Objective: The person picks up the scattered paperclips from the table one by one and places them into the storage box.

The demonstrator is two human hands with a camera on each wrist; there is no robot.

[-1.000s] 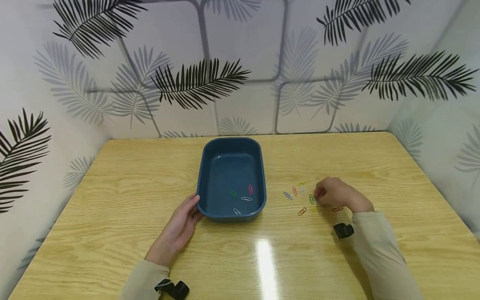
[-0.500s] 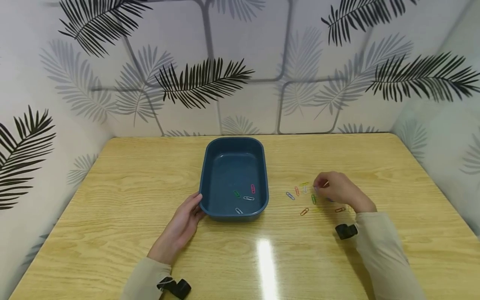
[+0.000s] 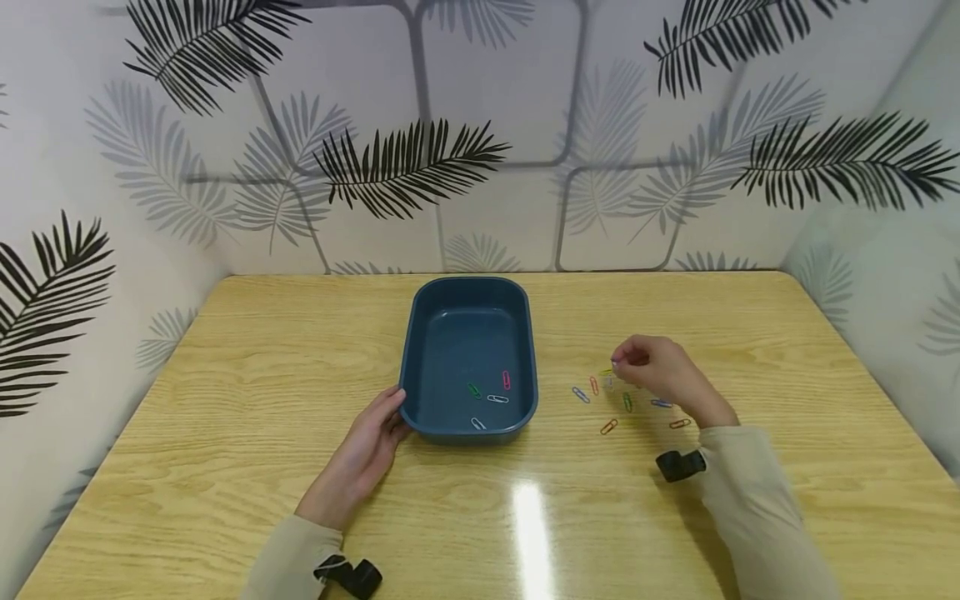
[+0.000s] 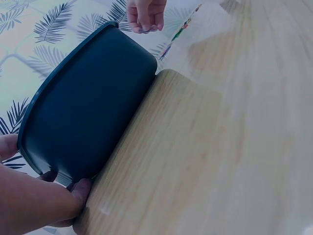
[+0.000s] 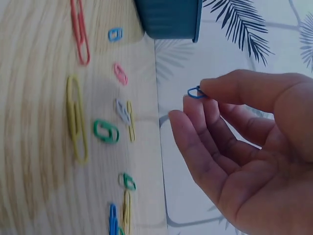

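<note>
A dark blue plastic tray (image 3: 472, 342) stands at mid-table, with several paper clips inside, among them a pink one (image 3: 506, 380) and a green one (image 3: 474, 390). My left hand (image 3: 366, 450) holds its near left corner, thumb at the rim and fingers low against the outer wall. To the right of the tray, my right hand (image 3: 663, 373) is raised above the table. Its thumb and forefinger pinch a blue paper clip (image 5: 195, 93), while the other fingers curve loosely.
Loose paper clips lie scattered under and around the right hand: a yellow one (image 5: 77, 120), a red one (image 3: 679, 423), a green one (image 3: 627, 402), a blue one (image 3: 581, 394) and several more. Behind the wooden table (image 3: 300, 350) rises a leaf-patterned wall (image 3: 495, 217).
My right hand has risen off the scattered clips and shifted a little left toward the tray with the blue paper clip. The left hand and tray keep their place.
</note>
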